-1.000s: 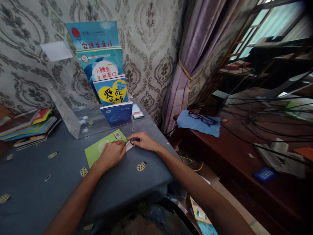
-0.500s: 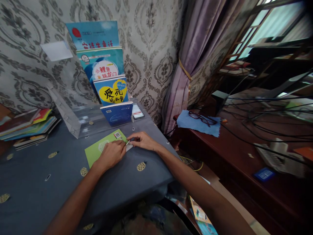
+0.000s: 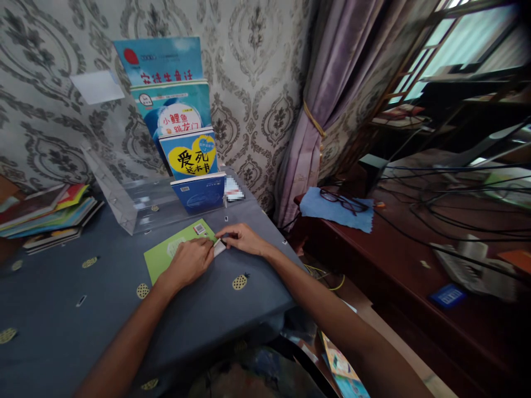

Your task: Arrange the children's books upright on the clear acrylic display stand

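Observation:
A green book (image 3: 166, 253) lies flat on the grey-blue tablecloth (image 3: 83, 320). My left hand (image 3: 189, 261) rests on its right half, fingers curled at the book's right edge. My right hand (image 3: 243, 239) sits just beside it, fingers pinched on a small white piece (image 3: 219, 247) at that same edge. What the white piece is I cannot make out. Behind the book stands a clear acrylic rack (image 3: 136, 204) with several blue children's books (image 3: 188, 152) stepped one above another.
A pile of colourful books (image 3: 45, 215) lies at the table's left. To the right is a dark wooden desk (image 3: 415, 276) with a blue cloth and glasses (image 3: 338, 204), cables and a blue calculator (image 3: 448, 296). A purple curtain (image 3: 319, 105) hangs behind.
Hardly anything has moved. My fingers shift slightly on the white piece at the book's edge; both hands stay in the same place.

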Demonstrator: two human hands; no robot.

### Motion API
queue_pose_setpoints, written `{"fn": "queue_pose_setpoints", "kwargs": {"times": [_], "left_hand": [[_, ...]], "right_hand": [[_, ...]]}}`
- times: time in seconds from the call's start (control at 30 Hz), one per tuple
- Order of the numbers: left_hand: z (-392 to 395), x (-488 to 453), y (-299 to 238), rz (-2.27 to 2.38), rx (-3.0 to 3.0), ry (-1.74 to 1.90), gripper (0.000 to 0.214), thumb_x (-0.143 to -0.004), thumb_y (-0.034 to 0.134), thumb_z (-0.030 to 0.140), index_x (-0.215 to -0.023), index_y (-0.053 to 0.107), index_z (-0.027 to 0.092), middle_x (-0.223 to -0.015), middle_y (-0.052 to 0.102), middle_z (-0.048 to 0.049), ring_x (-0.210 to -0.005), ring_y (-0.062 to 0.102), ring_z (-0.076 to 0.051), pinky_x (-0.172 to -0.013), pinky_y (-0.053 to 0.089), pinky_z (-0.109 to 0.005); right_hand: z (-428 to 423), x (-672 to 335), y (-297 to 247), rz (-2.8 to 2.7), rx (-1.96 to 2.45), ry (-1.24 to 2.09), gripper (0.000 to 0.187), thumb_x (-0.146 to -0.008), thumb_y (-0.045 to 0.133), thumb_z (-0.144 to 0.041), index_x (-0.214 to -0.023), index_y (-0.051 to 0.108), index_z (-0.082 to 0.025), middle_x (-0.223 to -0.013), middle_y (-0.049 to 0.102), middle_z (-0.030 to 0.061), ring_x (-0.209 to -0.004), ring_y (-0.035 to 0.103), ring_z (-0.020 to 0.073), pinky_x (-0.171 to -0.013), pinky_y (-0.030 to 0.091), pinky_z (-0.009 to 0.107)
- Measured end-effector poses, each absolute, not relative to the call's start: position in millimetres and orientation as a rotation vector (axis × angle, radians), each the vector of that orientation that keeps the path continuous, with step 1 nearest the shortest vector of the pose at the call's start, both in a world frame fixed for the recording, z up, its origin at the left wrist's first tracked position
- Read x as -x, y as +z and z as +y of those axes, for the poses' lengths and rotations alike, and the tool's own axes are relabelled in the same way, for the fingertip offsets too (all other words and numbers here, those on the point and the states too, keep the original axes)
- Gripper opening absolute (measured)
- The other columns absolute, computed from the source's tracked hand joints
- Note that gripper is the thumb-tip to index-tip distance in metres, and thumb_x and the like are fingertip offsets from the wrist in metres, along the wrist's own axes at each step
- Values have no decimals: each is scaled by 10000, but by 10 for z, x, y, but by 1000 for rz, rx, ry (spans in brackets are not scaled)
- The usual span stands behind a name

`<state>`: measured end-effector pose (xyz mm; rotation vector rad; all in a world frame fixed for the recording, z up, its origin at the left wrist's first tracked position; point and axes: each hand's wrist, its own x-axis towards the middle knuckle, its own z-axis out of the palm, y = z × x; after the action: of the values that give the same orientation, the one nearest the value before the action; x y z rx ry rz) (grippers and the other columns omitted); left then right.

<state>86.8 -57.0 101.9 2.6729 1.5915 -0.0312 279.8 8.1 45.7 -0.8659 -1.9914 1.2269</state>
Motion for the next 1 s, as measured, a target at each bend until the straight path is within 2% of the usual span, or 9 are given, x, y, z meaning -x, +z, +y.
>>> {"fn": "queue_pose_setpoints", "kwargs": {"times": [0.23, 0.4, 0.6, 0.73, 0.9, 1.0], "left_hand": [[-573, -873, 1024, 1596, -2671, -37, 314, -1002, 373, 239, -1056, 670, 156, -1104, 727, -115, -1042, 684, -251, -842, 518, -338], [-570, -863, 1004, 1600, -2687, -38, 340, -1010, 350, 252, -1045, 674, 155, -1087, 728, -110, -1029, 687, -255, -834, 523, -348], [-570, -858, 991, 1596, -2698, -21, 321, -1006, 367, 247, -1037, 673, 155, -1081, 728, -113, -1021, 689, -253, -825, 523, -344], [-572, -858, 987, 1586, -2701, -5, 315, -1004, 373, 242, -1032, 674, 153, -1073, 729, -115, -1016, 691, -257, -834, 523, -354], [-569, -848, 974, 1588, -2701, 0, 312, -1003, 375, 249, -1035, 673, 160, -1079, 729, -109, -1020, 689, -255, -821, 523, -348], [-569, -845, 971, 1583, -2705, -1, 317, -1005, 371, 256, -1027, 673, 164, -1075, 729, -104, -1018, 689, -257, -821, 522, -349]], "right_hand": [[70, -2796, 480, -1989, 863, 1230, 299, -853, 634, -300, -1071, 744, -129, -699, 685, 14, -597, 577, 120, -606, 454, 220], [68, -2803, 472, -1992, 861, 1237, 298, -860, 600, -254, -1089, 741, -126, -675, 679, 7, -597, 572, 117, -599, 446, 215], [71, -2799, 458, -1984, 861, 1244, 312, -841, 639, -272, -1096, 739, -123, -692, 688, 7, -605, 582, 121, -623, 461, 226], [80, -2794, 444, -1986, 867, 1235, 293, -849, 583, -198, -1081, 743, -121, -626, 656, -10, -586, 578, 115, -624, 454, 221], [86, -2789, 435, -1986, 861, 1233, 291, -845, 633, -269, -1076, 745, -132, -669, 679, 5, -591, 578, 117, -588, 447, 213], [93, -2789, 422, -1986, 859, 1228, 272, -856, 602, -241, -1059, 749, -135, -658, 674, 2, -588, 582, 113, -588, 446, 206]]}}
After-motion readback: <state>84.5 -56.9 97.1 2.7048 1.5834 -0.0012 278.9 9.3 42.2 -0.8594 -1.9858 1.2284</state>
